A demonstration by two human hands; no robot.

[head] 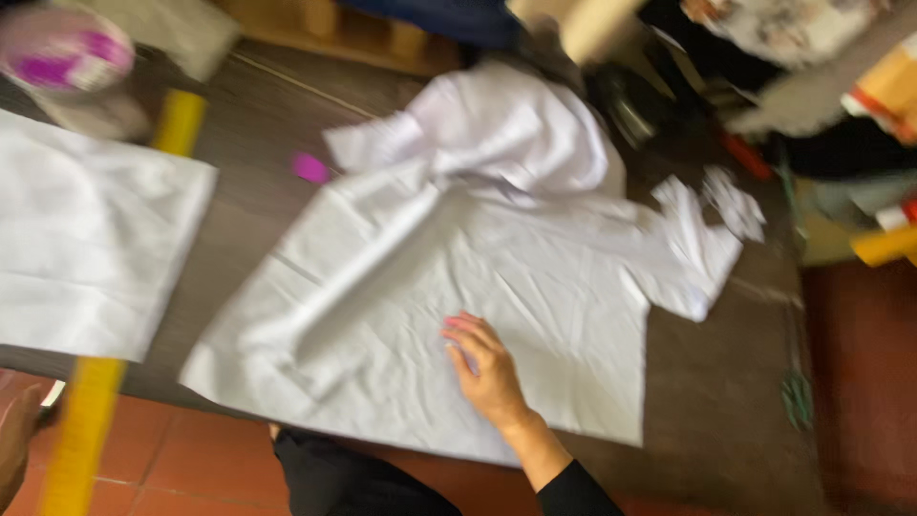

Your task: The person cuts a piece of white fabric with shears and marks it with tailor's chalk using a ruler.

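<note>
Right hand flat on a spread white garment on a dark table.

The right hand (487,368) lies open, palm down, on the near middle of the white garment (449,287), holding nothing. The garment lies across the dark table (716,401), its far part bunched. A second white cloth (86,248) lies left, crossed by a yellow ruler (91,420). The left hand (14,440) shows at the near left edge; its grip cannot be told.

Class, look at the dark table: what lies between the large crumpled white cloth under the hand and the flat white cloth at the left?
In the head view, a bare strip of dark table separates the large crumpled white cloth from the flat white cloth; a small pink object lies at its far end.
</note>
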